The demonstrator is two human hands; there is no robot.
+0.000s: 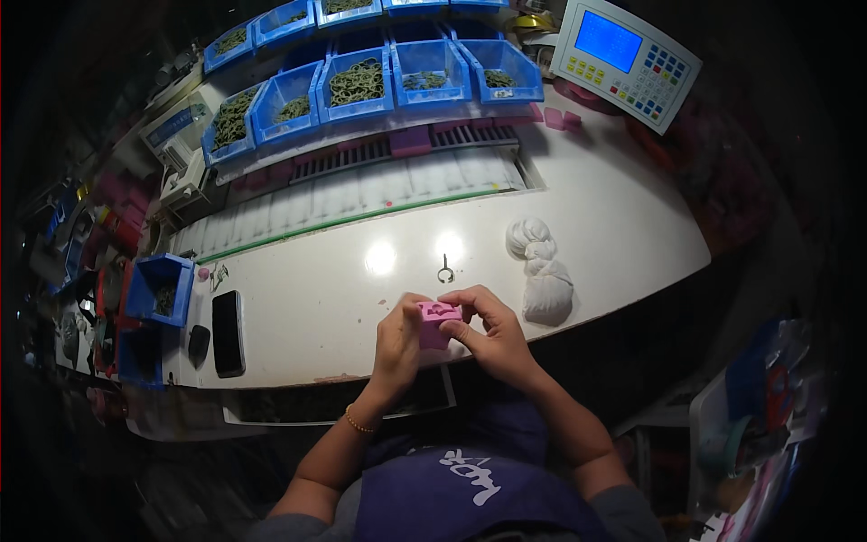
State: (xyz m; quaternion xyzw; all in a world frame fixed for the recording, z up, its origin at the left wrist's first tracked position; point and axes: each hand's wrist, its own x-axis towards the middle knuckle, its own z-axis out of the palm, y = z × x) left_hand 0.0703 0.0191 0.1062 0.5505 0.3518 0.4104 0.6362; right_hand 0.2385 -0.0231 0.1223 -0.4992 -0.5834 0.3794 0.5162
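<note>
Near the table's front edge, a pink block (433, 336) with a hollow in its top is held between both hands. My left hand (398, 341) is closed around its left side. On the other side, the thumb and fingers of my right hand (495, 336) grip its right edge. Just beyond the block lies a small dark green ring with a stem (445, 275), flat on the white table (316, 262) and touched by neither hand. To the right of it rests a knotted white cloth bag (546, 287).
Blue bins (359, 86) with green ring-shaped pieces line the back. A keypad device with a blue screen (623, 59) stands back right. At left lie a black phone (228, 334), a dark mouse-like object (199, 345) and another blue bin (161, 287). A green-edged strip (361, 219) crosses the table.
</note>
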